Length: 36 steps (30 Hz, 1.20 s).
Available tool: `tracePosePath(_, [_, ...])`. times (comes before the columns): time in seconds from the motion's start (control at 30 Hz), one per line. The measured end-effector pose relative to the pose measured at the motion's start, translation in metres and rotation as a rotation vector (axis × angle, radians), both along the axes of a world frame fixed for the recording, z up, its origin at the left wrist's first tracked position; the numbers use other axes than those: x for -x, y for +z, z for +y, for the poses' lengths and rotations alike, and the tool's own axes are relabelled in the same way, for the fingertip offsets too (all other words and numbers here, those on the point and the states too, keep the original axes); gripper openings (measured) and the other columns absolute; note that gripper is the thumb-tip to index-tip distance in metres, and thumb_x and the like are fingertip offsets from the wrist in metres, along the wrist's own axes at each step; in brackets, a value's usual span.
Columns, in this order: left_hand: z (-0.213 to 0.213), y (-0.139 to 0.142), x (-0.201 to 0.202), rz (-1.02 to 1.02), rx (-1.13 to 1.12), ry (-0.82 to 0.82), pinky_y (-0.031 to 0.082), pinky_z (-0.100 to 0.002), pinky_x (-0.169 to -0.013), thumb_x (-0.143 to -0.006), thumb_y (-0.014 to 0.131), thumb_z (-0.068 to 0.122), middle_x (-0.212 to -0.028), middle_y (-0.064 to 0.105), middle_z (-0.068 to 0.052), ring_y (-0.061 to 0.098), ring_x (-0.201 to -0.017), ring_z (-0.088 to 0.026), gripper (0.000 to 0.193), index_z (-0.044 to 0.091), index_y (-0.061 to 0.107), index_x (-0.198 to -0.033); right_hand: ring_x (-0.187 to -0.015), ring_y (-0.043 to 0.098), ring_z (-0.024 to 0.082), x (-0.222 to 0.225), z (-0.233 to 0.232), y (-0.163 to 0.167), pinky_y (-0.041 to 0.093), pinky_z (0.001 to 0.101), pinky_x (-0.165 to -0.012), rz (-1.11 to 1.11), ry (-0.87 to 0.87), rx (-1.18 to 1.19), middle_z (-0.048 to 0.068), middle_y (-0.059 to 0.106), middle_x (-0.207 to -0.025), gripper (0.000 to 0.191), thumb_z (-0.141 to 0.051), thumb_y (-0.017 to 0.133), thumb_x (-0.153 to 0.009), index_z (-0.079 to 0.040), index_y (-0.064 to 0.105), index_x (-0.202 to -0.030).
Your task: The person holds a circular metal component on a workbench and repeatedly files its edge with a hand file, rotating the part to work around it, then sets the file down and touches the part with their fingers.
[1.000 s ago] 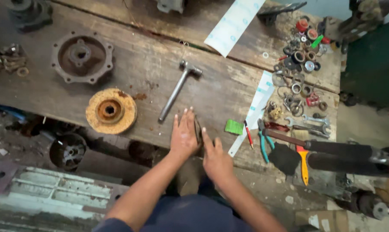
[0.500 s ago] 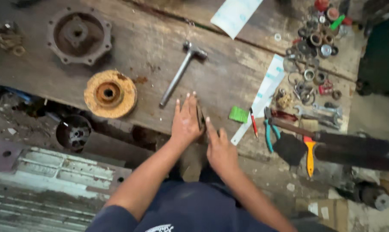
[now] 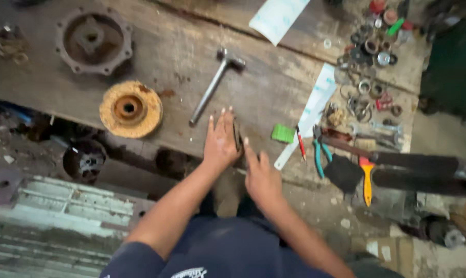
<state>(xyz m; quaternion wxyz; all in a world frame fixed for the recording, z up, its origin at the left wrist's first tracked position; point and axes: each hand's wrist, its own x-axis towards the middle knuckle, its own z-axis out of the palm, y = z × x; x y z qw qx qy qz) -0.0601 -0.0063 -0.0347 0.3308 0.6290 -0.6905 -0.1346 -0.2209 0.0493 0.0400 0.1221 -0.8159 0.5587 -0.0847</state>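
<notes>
My left hand (image 3: 220, 141) lies palm down on the worn wooden workbench (image 3: 171, 51) near its front edge, fingers spread. A small narrow dark metal piece (image 3: 237, 135) rests against that hand's right side. My right hand (image 3: 261, 177) is just below and to the right, at the bench edge, with its index finger stretched toward the dark piece and the other fingers loosely bent. Whether either hand grips the piece is blurred. A steel hammer (image 3: 212, 87) lies just beyond my left fingertips.
A rusty yellow disc (image 3: 131, 108) and a dark round flange (image 3: 93, 38) sit at the left. To the right lie a green block (image 3: 283, 134), a red pen (image 3: 300, 144), teal pliers (image 3: 320, 152), an orange-handled tool (image 3: 367, 180), white paper strips (image 3: 315, 110) and several rings and bearings (image 3: 369, 77).
The view has tilted, so the bench sits a little higher in frame. Both hands stay at the same spot by the dark piece.
</notes>
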Motion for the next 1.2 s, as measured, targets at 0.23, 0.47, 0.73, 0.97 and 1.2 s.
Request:
tracePosePath(0.23, [0.000, 0.001, 0.000, -0.052, -0.042, -0.008, 0.026, -0.065, -0.116, -0.075, 0.076, 0.033, -0.152, 0.042, -0.030, 0.039, -0.143, -0.045, 0.098, -0.010, 0.027, -0.148, -0.068, 0.066, 0.045, 0.002, 0.001, -0.007, 0.057, 0.0522, -0.058, 0.016, -0.023, -0.107, 0.028, 0.055, -0.127, 0.073, -0.008, 0.063, -0.086, -0.024, 0.043, -0.155])
tracePosePath(0.47, [0.002, 0.001, 0.000, -0.018, 0.044, 0.018, 0.027, -0.064, -0.122, -0.089, 0.073, 0.030, -0.154, 0.043, -0.027, 0.040, -0.147, -0.043, 0.089, -0.009, 0.029, -0.155, -0.070, 0.068, 0.046, 0.008, 0.000, -0.010, 0.057, 0.0536, -0.059, -0.036, 0.053, 0.042, 0.030, 0.059, -0.123, 0.075, -0.012, 0.064, -0.086, -0.023, 0.039, -0.156])
tracePosePath(0.73, [0.009, 0.008, -0.010, -0.050, -0.010, -0.099, 0.023, -0.063, -0.120, -0.071, 0.079, 0.033, -0.158, 0.041, -0.029, 0.038, -0.147, -0.044, 0.096, 0.003, 0.033, -0.150, -0.069, 0.069, 0.041, 0.006, -0.003, -0.002, 0.058, 0.0502, -0.059, 0.041, 0.054, -0.036, 0.025, 0.060, -0.114, 0.077, -0.009, 0.065, -0.084, -0.022, 0.040, -0.156])
tracePosePath(0.97, [0.013, 0.010, -0.014, 0.063, -0.004, -0.083, 0.024, -0.062, -0.123, -0.069, 0.084, 0.041, -0.144, 0.049, -0.023, 0.042, -0.145, -0.043, 0.097, 0.005, 0.037, -0.146, -0.064, 0.068, 0.039, 0.007, 0.007, 0.005, 0.057, 0.0490, -0.057, 0.066, 0.095, 0.003, 0.025, 0.059, -0.112, 0.077, -0.009, 0.067, -0.081, -0.018, 0.042, -0.154])
tracePosePath(1.2, [0.014, 0.009, 0.002, 0.037, -0.106, -0.022, 0.020, -0.057, -0.124, -0.066, 0.082, 0.036, -0.141, 0.045, -0.026, 0.037, -0.141, -0.043, 0.100, 0.000, 0.033, -0.146, -0.065, 0.068, 0.040, 0.012, 0.012, 0.008, 0.057, 0.0503, -0.058, 0.086, 0.026, -0.052, 0.019, 0.061, -0.109, 0.072, -0.010, 0.064, -0.087, -0.022, 0.042, -0.154])
